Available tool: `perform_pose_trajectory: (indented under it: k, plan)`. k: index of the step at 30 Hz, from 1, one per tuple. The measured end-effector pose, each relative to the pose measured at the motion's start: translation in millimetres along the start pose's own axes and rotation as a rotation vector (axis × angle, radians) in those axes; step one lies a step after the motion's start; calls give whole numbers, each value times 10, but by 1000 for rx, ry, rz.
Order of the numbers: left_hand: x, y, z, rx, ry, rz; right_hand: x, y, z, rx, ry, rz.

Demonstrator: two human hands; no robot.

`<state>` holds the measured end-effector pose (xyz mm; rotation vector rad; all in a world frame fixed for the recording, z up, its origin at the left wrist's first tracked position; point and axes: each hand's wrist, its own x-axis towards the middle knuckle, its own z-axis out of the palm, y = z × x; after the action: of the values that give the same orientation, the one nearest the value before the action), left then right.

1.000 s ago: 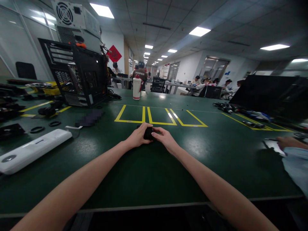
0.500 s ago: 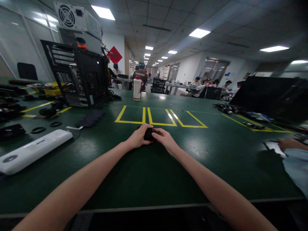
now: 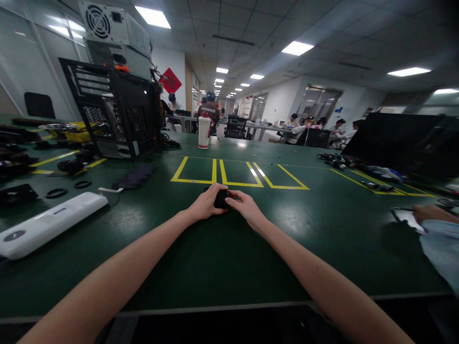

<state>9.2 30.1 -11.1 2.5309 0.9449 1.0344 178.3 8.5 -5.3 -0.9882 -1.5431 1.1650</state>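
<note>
Between my hands, over the middle of the green table (image 3: 201, 267), is a small black object (image 3: 221, 199) whose details are too dark to make out. My left hand (image 3: 208, 203) wraps round its left side, with the thumb at the near edge. My right hand (image 3: 245, 206) is closed on its right side with thumb and fingertips. Just beyond the hands, three yellow tape outlines (image 3: 243, 184) mark the tabletop. The fingers hide part of the black object.
A white device (image 3: 53, 222), black rings (image 3: 56, 193) and an open computer case (image 3: 125, 114) stand left. A white bottle (image 3: 204, 133) is at the back. At right are a dark monitor (image 3: 401, 148), cables and another person's hand (image 3: 433, 213) by a phone-like object.
</note>
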Motion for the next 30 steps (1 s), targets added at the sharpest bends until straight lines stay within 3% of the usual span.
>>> perform_pose_trajectory:
  k: [10, 17, 23, 30]
  plan:
    - [3, 11, 3, 9, 5, -2, -22, -27, 15, 30, 3, -69]
    - [3, 16, -2, 8, -1, -12, 16, 28, -5, 29, -6, 12]
    - [3, 12, 5, 16, 3, -2, -25, -17, 14, 63, -26, -40]
    - [11, 4, 10, 10, 4, 5, -4, 17, 6, 35, 18, 2]
